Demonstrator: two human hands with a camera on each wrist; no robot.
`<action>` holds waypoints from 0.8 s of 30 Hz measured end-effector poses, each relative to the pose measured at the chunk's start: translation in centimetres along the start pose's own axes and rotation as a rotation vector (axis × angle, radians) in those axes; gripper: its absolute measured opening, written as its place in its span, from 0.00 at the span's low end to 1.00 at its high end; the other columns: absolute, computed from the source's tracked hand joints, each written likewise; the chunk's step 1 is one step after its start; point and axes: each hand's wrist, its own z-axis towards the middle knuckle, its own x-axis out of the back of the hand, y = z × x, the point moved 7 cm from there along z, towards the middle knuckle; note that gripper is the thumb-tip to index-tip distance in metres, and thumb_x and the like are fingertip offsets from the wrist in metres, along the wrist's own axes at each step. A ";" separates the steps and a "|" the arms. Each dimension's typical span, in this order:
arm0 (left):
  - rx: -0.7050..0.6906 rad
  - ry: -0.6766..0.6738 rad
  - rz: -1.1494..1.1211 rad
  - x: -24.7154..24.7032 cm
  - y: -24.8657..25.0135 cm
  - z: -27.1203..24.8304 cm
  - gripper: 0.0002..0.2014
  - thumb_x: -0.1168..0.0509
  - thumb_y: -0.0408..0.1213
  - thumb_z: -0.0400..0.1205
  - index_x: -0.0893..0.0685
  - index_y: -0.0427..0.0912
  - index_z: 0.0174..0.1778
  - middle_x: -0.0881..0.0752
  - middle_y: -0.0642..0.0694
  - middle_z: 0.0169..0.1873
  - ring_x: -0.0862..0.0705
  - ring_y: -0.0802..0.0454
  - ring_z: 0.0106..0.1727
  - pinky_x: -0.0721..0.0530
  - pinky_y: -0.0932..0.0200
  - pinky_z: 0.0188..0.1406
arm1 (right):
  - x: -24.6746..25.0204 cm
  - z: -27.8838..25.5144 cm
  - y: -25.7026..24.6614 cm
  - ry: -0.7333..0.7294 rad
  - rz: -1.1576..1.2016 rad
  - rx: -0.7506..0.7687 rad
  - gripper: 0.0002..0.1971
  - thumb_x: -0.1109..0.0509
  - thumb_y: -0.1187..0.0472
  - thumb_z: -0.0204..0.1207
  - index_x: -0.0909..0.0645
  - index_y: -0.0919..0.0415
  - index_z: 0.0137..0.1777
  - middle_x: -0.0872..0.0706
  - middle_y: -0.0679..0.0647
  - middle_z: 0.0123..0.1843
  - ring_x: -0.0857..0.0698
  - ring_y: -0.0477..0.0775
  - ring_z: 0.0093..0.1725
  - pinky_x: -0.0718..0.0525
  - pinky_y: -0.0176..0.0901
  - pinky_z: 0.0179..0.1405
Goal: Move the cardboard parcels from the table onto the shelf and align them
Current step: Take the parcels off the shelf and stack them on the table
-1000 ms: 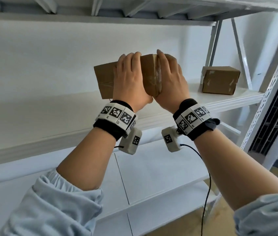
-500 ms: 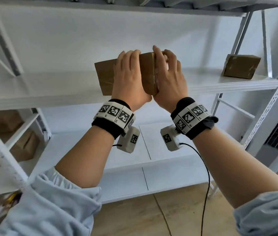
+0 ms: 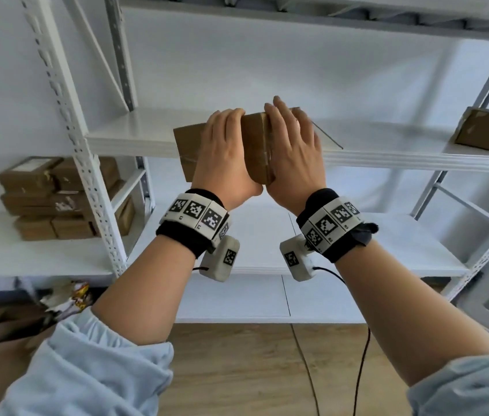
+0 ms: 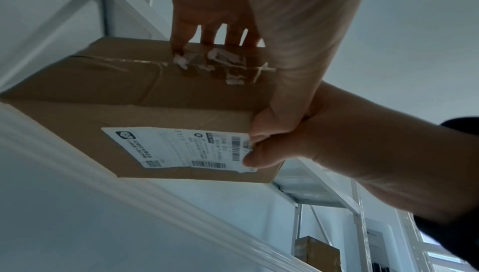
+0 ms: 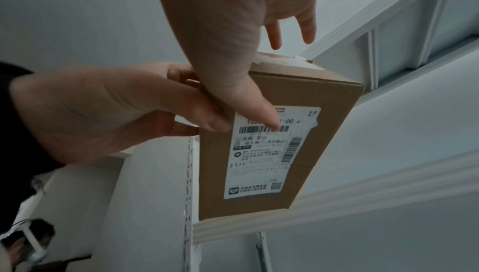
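White shelf (image 3: 135,139) at 12 o'clock: left hand (image 3: 222,157) and right hand (image 3: 294,154), raised with fingers extended, clasp a cardboard parcel (image 3: 255,148).

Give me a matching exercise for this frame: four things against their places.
Things:
1. held parcel
2. lone parcel
3. stacked parcels
4. shipping label

Places:
A. far right on the shelf
B. underside of the held parcel
C. lower shelf, left
D. between left hand and right hand, at the shelf edge

Pairs: 1-D, 2-A, 3-C, 4-B
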 end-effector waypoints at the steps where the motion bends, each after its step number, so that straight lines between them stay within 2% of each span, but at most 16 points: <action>1: 0.003 0.007 -0.004 0.8 -1.2 -0.4 0.54 0.17 0.39 0.55 0.34 0.33 0.77 0.29 0.36 0.73 0.33 0.35 0.77 0.33 0.39 0.78 | -0.6 0.2 -1.4 0.004 0.008 0.019 0.40 0.30 0.57 0.71 0.40 0.59 0.84 0.35 0.56 0.85 0.36 0.69 0.81 0.29 0.64 0.74; 6: -0.011 0.009 -0.012 5.7 -8.2 -1.9 0.57 0.21 0.38 0.58 0.42 0.46 0.84 0.29 0.38 0.67 0.32 0.38 0.72 0.30 0.41 0.76 | -4.3 2.4 -9.6 0.028 0.029 0.089 0.41 0.27 0.59 0.66 0.35 0.62 0.81 0.27 0.58 0.79 0.34 0.68 0.81 0.31 0.63 0.76; 12: -0.013 -0.031 0.010 13.0 -18.4 -3.3 0.52 0.22 0.41 0.62 0.39 0.47 0.82 0.32 0.41 0.72 0.34 0.41 0.76 0.30 0.46 0.78 | -9.6 5.4 -21.3 0.044 0.127 0.087 0.40 0.29 0.56 0.66 0.33 0.63 0.80 0.25 0.61 0.75 0.31 0.68 0.79 0.32 0.63 0.77; 15: 0.011 -0.051 -0.018 17.1 -24.5 -4.3 0.52 0.21 0.38 0.61 0.39 0.51 0.82 0.33 0.45 0.74 0.34 0.44 0.78 0.24 0.53 0.70 | -12.5 7.0 -27.3 0.042 0.154 0.101 0.40 0.29 0.56 0.65 0.32 0.63 0.80 0.25 0.63 0.71 0.29 0.68 0.76 0.32 0.66 0.76; 16: 0.017 -0.050 -0.025 18.4 -26.5 -4.7 0.52 0.20 0.36 0.61 0.38 0.51 0.81 0.33 0.45 0.74 0.34 0.45 0.77 0.23 0.53 0.69 | -13.6 7.5 -29.4 0.043 0.160 0.106 0.40 0.29 0.55 0.65 0.31 0.63 0.79 0.25 0.64 0.70 0.28 0.69 0.74 0.32 0.67 0.76; 20: 0.044 -0.049 -0.050 22.1 -33.8 -6.4 0.52 0.19 0.37 0.63 0.39 0.49 0.81 0.34 0.44 0.76 0.34 0.42 0.79 0.22 0.40 0.73 | -17.9 9.2 -36.8 0.013 0.171 0.126 0.41 0.27 0.56 0.62 0.31 0.62 0.79 0.25 0.65 0.68 0.25 0.69 0.68 0.32 0.68 0.75; 24: 0.092 0.012 -0.069 24.7 -40.3 -7.7 0.49 0.19 0.38 0.66 0.39 0.47 0.80 0.35 0.40 0.78 0.35 0.42 0.82 0.25 0.40 0.75 | -21.9 10.5 -42.5 -0.039 0.214 0.125 0.44 0.28 0.55 0.59 0.31 0.60 0.80 0.27 0.65 0.69 0.24 0.68 0.68 0.36 0.66 0.78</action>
